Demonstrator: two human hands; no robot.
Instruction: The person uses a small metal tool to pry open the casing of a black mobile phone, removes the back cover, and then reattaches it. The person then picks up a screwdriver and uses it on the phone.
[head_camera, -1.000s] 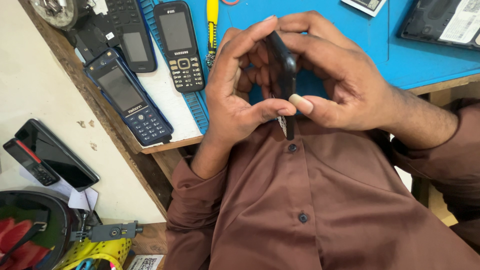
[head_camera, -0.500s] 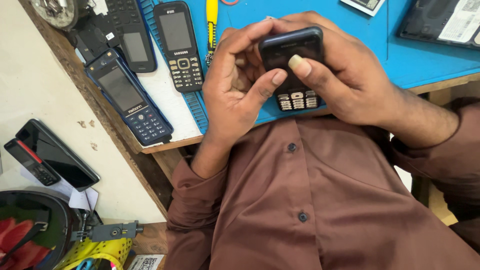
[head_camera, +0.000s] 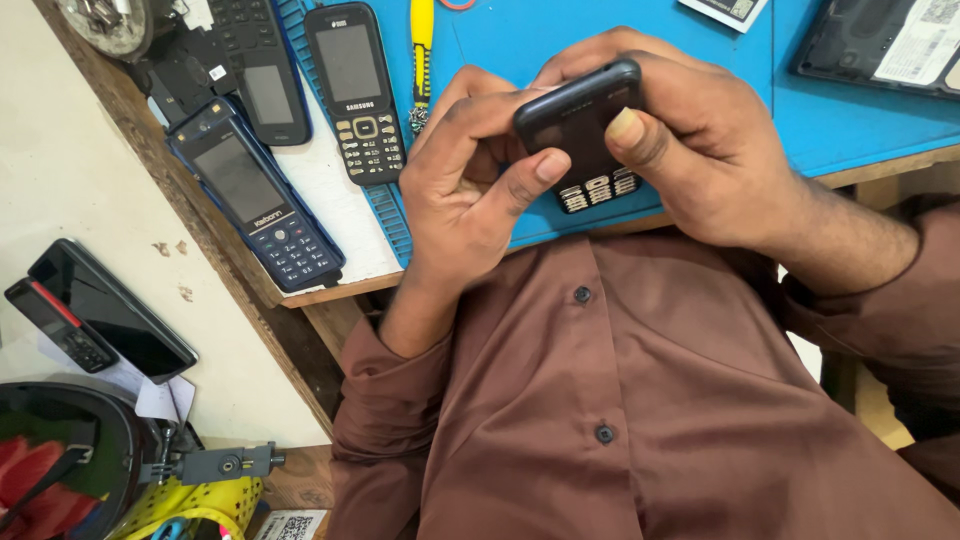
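Both my hands hold a small dark keypad phone (head_camera: 582, 130) over the front edge of the blue work mat (head_camera: 760, 90). My left hand (head_camera: 470, 180) grips its left side, thumb pressed against the lower part of the body. My right hand (head_camera: 700, 140) wraps the right side and top, thumb lying across the phone's upper half. The phone's white-lettered keys show below the thumbs. Its screen is hidden by my fingers.
On the bench to the left lie a blue keypad phone (head_camera: 258, 205), a black keypad phone (head_camera: 355, 90) and another dark phone (head_camera: 265, 95). A yellow-handled tool (head_camera: 422, 55) lies on the mat. Two more dark phones (head_camera: 110, 310) rest on a lower surface at left.
The phone was held edge-on, lower toward my chest, a second ago. It has turned flat so its keypad faces the camera, and both hands have risen slightly toward the mat.
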